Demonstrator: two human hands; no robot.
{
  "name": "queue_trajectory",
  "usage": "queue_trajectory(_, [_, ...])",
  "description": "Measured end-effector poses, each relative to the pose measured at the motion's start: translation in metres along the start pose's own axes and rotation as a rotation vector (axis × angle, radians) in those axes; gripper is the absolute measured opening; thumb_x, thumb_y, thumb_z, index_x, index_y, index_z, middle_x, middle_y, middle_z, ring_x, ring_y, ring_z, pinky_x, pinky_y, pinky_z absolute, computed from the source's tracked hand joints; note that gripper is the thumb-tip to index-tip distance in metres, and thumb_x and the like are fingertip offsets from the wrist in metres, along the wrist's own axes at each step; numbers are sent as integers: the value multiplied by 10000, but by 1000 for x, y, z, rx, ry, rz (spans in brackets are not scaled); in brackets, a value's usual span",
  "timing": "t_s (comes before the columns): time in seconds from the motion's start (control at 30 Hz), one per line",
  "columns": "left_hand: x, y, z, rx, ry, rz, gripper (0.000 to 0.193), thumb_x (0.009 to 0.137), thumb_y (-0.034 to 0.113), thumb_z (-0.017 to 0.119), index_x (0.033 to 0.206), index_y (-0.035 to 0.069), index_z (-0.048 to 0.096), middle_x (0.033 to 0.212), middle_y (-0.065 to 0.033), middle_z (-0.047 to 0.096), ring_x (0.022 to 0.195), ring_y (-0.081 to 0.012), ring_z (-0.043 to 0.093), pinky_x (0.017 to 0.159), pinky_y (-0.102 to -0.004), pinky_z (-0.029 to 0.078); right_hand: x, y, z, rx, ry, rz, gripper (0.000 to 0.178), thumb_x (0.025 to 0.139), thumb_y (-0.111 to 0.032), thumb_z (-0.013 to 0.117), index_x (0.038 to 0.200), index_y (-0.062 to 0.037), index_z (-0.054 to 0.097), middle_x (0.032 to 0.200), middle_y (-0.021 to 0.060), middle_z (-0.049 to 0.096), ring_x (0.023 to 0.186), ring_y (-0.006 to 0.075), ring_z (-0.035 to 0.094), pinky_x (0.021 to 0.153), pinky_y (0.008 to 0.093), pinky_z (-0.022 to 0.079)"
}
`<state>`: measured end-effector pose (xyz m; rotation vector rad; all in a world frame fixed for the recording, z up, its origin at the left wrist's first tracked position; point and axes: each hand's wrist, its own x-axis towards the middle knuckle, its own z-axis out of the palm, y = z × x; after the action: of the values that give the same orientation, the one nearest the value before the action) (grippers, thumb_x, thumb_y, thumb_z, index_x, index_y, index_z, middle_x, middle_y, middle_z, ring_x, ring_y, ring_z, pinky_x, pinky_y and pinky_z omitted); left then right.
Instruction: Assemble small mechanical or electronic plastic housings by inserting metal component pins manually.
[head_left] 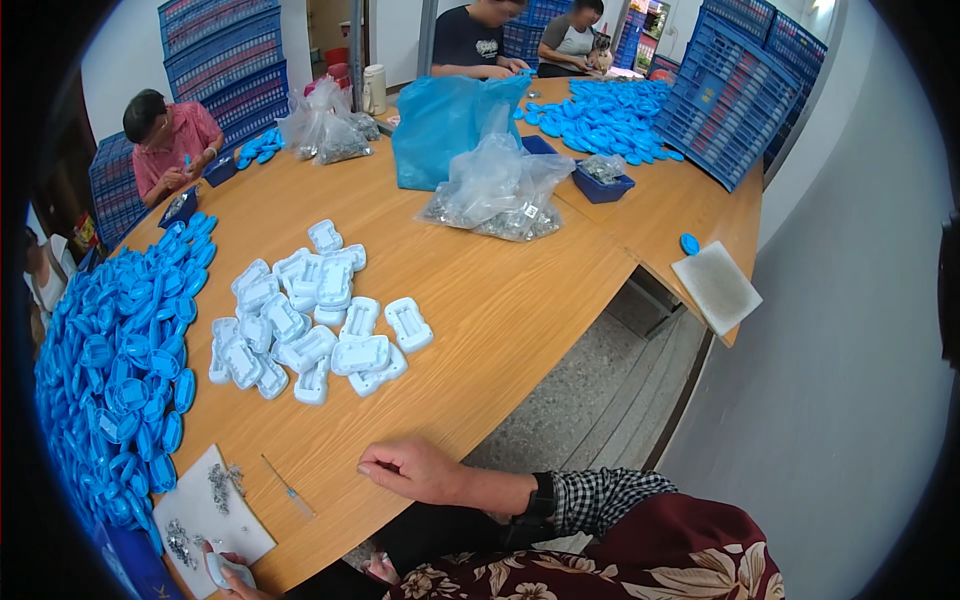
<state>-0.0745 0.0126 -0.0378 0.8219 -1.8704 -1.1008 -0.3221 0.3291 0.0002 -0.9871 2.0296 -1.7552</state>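
We noted the right hand (415, 470) resting fingers curled and empty on the wooden table's (500, 300) edge. The left hand (228, 578) (mostly cut off at the frame's bottom) apparently gripped a pale blue plastic part (222, 568) beside the white pad (205, 510) with small metal pieces (218, 485); a thin tool (288, 488) lay nearby.

On the table (480, 310), the heap of pale casings (305, 320) sits centre. The pile of oval parts (120, 370) lies at nine o'clock, clear bags (500, 190) at one o'clock, the pad with screws (205, 510) at seven o'clock.
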Motion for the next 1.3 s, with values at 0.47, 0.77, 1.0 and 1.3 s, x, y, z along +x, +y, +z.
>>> queue_trajectory(0.47, [-1, 14, 4, -114, -48, -48, 503, 984, 363, 565, 1204, -89, 589, 1087, -184, 661, 965, -273, 623, 857, -414, 496, -1, 7, 4, -22, 30, -34, 171, 986, -174, 613, 958, -6, 624, 753, 94, 609, 655, 171, 557, 623, 311, 455])
queue_trajectory(0.77, [-2, 32, 4, -110, -61, -6, 481, 1016, 336, 486, 1172, -104, 601, 1082, -202, 656, 978, -304, 623, 858, -415, 499, -2, -1, 8, -22, 16, 40, 181, 984, -175, 613, 968, 6, 626, 773, 94, 631, 695, 166, 588, 652, 308, 469])
queue_trajectory(1.0, [3, 12, -7, 36, -161, 80, 474, 1050, 292, 357, 1128, -101, 611, 1034, -198, 661, 953, -312, 627, 844, -407, 507, 1, 8, 7, -112, 57, 100, 193, 994, -199, 619, 946, -13, 629, 745, 12, 603, 687, 67, 525, 622, 260, 445])
queue_trajectory(1.3, [3, -39, -22, -619, -118, -177, 636, 936, 371, 618, 1429, 4, 458, 1062, -74, 591, 922, -175, 587, 822, -340, 519, 65, -57, 49, -362, -152, 84, 169, 972, -200, 642, 983, -33, 666, 778, -14, 638, 713, 52, 548, 640, 246, 465])
